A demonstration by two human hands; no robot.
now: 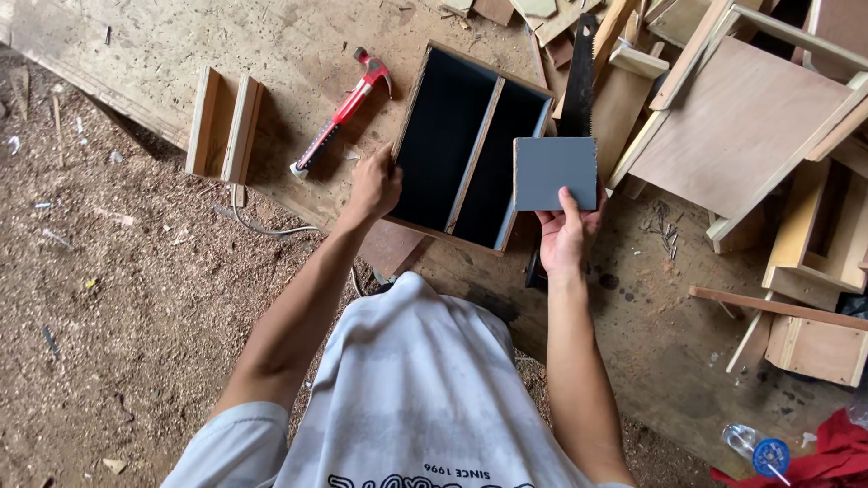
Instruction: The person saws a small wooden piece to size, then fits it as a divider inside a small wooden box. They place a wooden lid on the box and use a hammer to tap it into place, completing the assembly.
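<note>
Steadying grip first: my left hand (373, 185) clamps the box (470, 149) wall; my right hand (565, 233) pinches the grey panel (555, 173) beside it, so I square edges.

A large worn plywood sheet (271, 54) is laid flat and serves as the work surface; it is scratched and stained. To the left of the sheet and below it, the ground (108, 298) is covered with sawdust and wood chips. To the right of the sheet, a heap of wooden offcuts and plywood panels (741, 126) is piled. Near the lower right corner of the sheet, a plastic bottle with a blue cap (759, 450) and a red cloth (827, 452) are seen. The scene is lit by soft daylight.
</note>
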